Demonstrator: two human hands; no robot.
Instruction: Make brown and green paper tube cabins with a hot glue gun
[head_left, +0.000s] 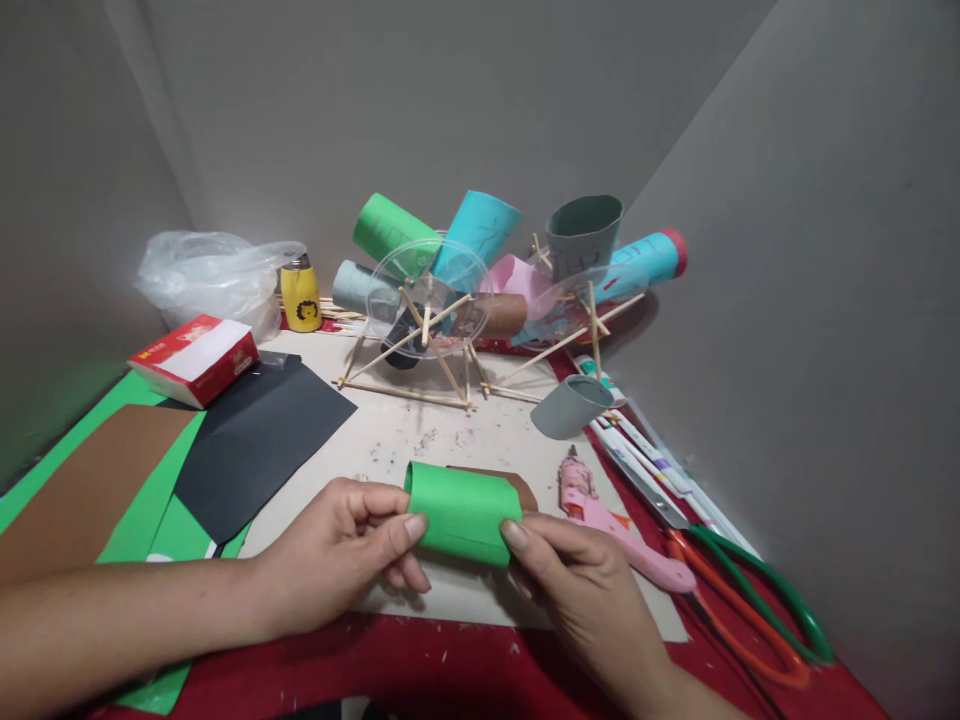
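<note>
A green paper tube (pixel 461 510) lies level between my two hands, just above the pale work sheet (pixel 375 445). Thumb and fingers of my left hand (pixel 352 545) pinch its left end. At the right end, my right hand (pixel 577 575) grips the rim with the thumb on top. A long seam runs along the tube's lower side. Partly hidden behind it is a brown piece (pixel 529 490). Close to my right hand lies a pink glue gun (pixel 615 535), its nozzle pointing away from me.
Wooden-stick frames (pixel 426 330) with clear plastic discs and coloured tubes stand at the back. A grey tube (pixel 571 407) lies ahead. Large scissors (pixel 742 590) and several pens are on the right. Black paper (pixel 259 440), brown paper (pixel 97 480) and a red box (pixel 195 360) lie left.
</note>
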